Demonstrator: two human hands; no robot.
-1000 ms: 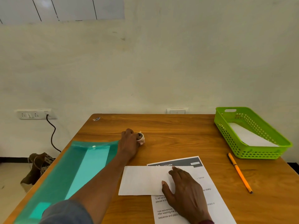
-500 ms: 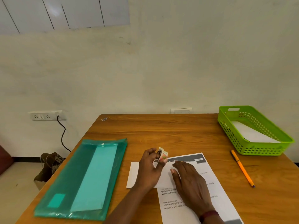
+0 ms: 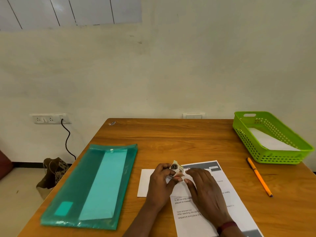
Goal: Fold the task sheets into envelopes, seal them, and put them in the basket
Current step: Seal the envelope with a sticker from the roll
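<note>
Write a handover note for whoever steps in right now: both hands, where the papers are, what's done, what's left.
Left hand: grips a small roll, probably tape, over the white envelope.
Right hand: lies flat on that envelope, which overlaps the printed task sheet.
Green basket, far right: holds white paper.
Done: something white is already in the basket.
Left: seal this envelope, put it in the basket; the printed sheet lies unfolded.
</note>
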